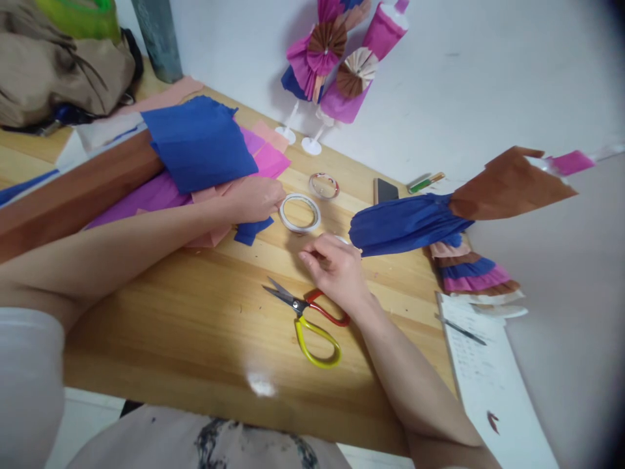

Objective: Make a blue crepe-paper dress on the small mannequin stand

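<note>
My left hand (258,198) is closed, palm down, at the left edge of a roll of white tape (299,230). Its fingertips are hidden, so I cannot tell whether it grips the roll. My right hand (336,267) is curled, thumb and forefinger close together; whatever lies between them does not show. Below it, scissors (299,305) with one red and one yellow handle lie with their blades apart. Just beyond that hand is a paper figure with a gathered blue skirt (405,225) and a brown paper top (508,185). A roll of clear tape (323,186) lies behind the white one.
Blue crepe paper (200,146), brown paper (83,182) and pink sheets lie at left. Two decorated paper figures (351,71) on white stands are by the wall. A phone (385,191), a layered paper skirt (478,273) and a pen (463,330) on written paper are at right.
</note>
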`<state>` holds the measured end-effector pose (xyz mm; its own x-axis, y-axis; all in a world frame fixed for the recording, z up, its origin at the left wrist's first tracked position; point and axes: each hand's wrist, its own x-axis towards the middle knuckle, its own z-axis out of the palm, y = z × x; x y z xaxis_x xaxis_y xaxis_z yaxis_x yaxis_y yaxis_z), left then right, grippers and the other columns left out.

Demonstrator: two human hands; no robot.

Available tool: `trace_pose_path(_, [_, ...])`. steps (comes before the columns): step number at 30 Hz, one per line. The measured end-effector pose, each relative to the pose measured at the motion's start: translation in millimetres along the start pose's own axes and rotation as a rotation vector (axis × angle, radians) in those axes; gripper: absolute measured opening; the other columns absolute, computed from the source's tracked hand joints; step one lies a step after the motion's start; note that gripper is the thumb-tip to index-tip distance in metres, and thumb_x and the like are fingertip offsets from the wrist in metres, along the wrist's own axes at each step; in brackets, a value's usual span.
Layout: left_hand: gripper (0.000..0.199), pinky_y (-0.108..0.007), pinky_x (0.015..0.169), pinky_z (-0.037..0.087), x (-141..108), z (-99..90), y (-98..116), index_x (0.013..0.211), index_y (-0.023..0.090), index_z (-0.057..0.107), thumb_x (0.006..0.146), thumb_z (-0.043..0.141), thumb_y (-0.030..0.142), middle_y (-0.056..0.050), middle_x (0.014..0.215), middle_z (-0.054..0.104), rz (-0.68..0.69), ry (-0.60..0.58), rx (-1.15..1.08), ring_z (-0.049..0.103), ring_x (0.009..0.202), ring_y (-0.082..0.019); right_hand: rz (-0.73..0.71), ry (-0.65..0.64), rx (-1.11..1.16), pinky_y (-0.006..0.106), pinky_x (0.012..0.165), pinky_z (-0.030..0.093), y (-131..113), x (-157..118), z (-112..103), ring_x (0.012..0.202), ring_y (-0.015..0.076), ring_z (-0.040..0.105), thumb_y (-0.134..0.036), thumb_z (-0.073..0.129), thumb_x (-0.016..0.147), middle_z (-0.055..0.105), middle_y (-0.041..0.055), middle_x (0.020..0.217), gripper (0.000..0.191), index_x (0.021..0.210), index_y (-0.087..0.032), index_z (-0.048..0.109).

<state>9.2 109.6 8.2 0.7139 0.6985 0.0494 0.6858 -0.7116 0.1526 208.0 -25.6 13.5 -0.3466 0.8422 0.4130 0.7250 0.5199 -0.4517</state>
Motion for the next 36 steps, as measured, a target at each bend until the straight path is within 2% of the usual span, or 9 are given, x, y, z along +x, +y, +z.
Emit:
trace_pose_path(3, [0.028,-0.027,0.066,0.041,0,-1.4,0,0.096,0.013,0.072,0.087,0.046,0.021,-0.011,0.1,0.073,0.005,-0.019,0.041,0.065,0.085,-0.02,-0.018,0.008,0.005,0.025,0.058,0.038,-2,1,-2,0.058,0.0129,0.053,-0.016,0.059,0.087,0.061,-0.0004,0.066,0.017,0.071,-0.02,0.06])
trace_pose_path(6, [0.026,-0.027,0.066,0.039,1,-11.9,2,0.095,0.013,0.071,0.087,0.047,0.02,-0.009,0.097,0.072,-0.068,0.023,-0.053,0.063,0.084,-0.02,-0.039,0.014,0.003,0.025,0.057,0.038,-1,2,-4,0.057,0.0129,0.053,-0.02,0.057,0.091,0.058,-0.0008,0.062,0.023,0.068,-0.02,0.057])
trace_pose_path(10, [0.01,-0.024,0.062,0.036,3,-34.4,10,0.07,0.014,0.065,0.077,0.058,0.014,0.001,0.063,0.059,-0.146,0.116,-0.434,0.052,0.063,-0.012,-0.012,0.025,-0.001,0.026,0.055,0.037,-1,3,-8,0.055,0.0131,0.049,-0.023,0.055,0.093,0.052,-0.0017,0.059,0.029,0.064,-0.021,0.052])
trace_pose_path(12, [0.013,-0.023,0.058,0.033,1,-43.6,19,0.06,0.015,0.06,0.073,0.063,0.011,0.005,0.051,0.047,-0.171,0.107,-0.689,0.043,0.053,-0.008,0.009,0.071,0.006,0.026,0.056,0.039,-4,4,-10,0.057,0.0133,0.05,-0.024,0.057,0.092,0.053,-0.0014,0.061,0.026,0.067,-0.021,0.053])
trace_pose_path(14, [0.016,-0.023,0.052,0.029,-4,-48.2,31,0.059,0.015,0.058,0.073,0.063,0.01,0.007,0.048,0.043,-0.177,0.067,-0.924,0.037,0.047,-0.006,0.017,0.134,0.014,0.026,0.057,0.042,-8,5,-13,0.059,0.0136,0.053,-0.022,0.06,0.091,0.057,-0.001,0.064,0.022,0.07,-0.021,0.056])
trace_pose_path(20, [0.016,-0.02,0.042,0.025,-25,-39.0,68,0.064,0.015,0.056,0.078,0.059,0.01,0.007,0.046,0.042,-0.149,-0.224,-1.28,0.036,0.04,-0.006,-0.09,0.355,0.01,0.031,0.066,0.054,-15,4,-16,0.073,0.0172,0.067,-0.015,0.063,0.09,0.074,0.005,0.084,0.011,0.092,-0.021,0.071])
trace_pose_path(24, [0.017,-0.018,0.041,0.028,-32,-31.0,83,0.065,0.015,0.053,0.082,0.053,0.01,0.007,0.047,0.043,-0.204,-0.214,-1.463,0.035,0.04,-0.005,-0.139,0.37,0.021,0.033,0.071,0.059,-14,2,-15,0.08,0.0195,0.072,-0.015,0.063,0.09,0.077,0.0079,0.092,0.018,0.1,-0.023,0.076])
trace_pose_path(29, [0.017,-0.016,0.042,0.026,-37,-31.0,89,0.062,0.015,0.052,0.077,0.052,0.005,0.005,0.049,0.043,-0.248,-0.202,-1.714,0.034,0.042,-0.004,-0.114,0.338,0.057,0.036,0.077,0.061,-19,3,-18,0.088,0.0204,0.073,-0.014,0.062,0.091,0.076,0.0091,0.101,0.021,0.103,-0.024,0.076])
trace_pose_path(36, [0.015,-0.016,0.042,0.024,-46,-34.6,97,0.066,0.013,0.057,0.077,0.066,0.018,0.003,0.052,0.045,-0.254,-0.19,-1.964,0.036,0.046,-0.005,-0.222,0.463,0.002,0.036,0.074,0.061,-27,3,-20,0.086,0.0209,0.072,-0.011,0.063,0.09,0.075,0.0095,0.099,0.025,0.108,-0.024,0.074])
